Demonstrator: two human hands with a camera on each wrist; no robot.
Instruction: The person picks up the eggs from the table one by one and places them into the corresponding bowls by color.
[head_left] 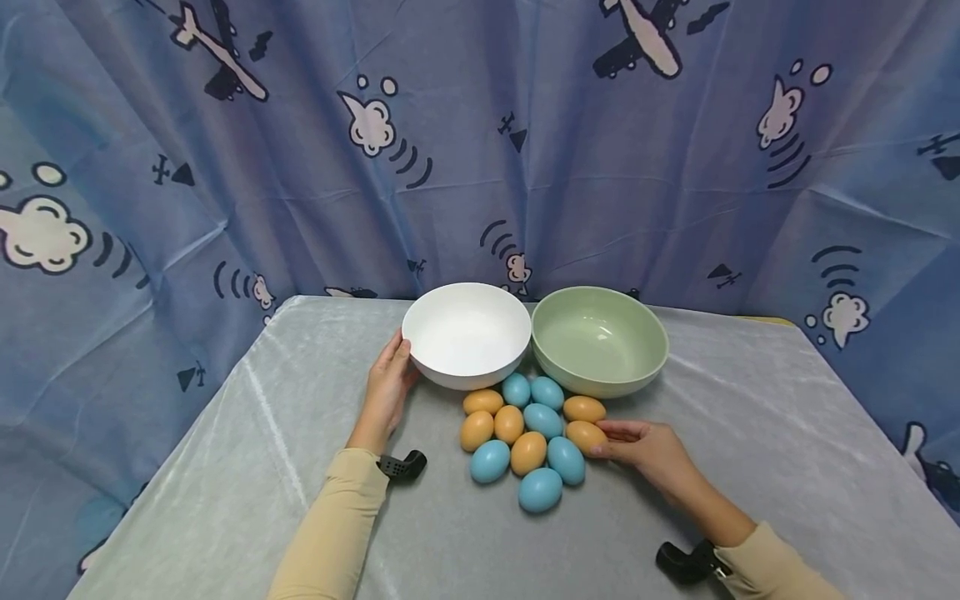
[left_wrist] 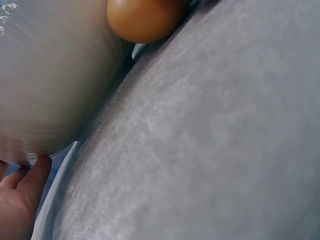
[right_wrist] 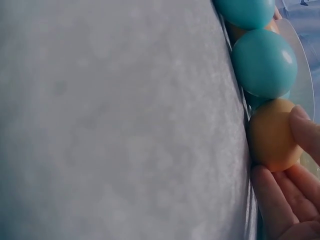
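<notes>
My left hand (head_left: 387,392) touches the outer left side of the white bowl (head_left: 465,333), fingers against its wall below the rim. In the left wrist view its fingertips lie on the bowl's pale curved side (left_wrist: 55,75). My right hand (head_left: 648,450) pinches an orange egg (head_left: 585,437) at the right edge of a group of eggs. The right wrist view shows the thumb (right_wrist: 305,125) on one side of this egg and the fingers on the other. Blue eggs (head_left: 543,421) and other orange eggs (head_left: 528,454) lie close together in front of the bowls.
A green bowl (head_left: 600,342) stands to the right of the white bowl, their rims side by side. Both rest on a grey cloth-covered table (head_left: 772,400). Behind it hangs a blue curtain (head_left: 450,217) printed with planes and clouds.
</notes>
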